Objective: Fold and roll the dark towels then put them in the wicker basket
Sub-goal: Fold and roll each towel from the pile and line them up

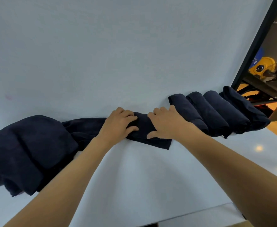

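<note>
Gripping the half-rolled towel (144,126) mid-table with left hand (119,126) and right hand (166,125), fingers curled over the roll; loose tail trailing left into the heap (28,145) of unrolled towels. Likely to turn slack or cone-shaped if pressed unevenly — worse if snagged on that heap; could drag it along too. Four finished rolls (216,112) crowded just beside the right wrist, the farthest at the table (134,54) edge; easily nudged off. No basket in view.
</note>
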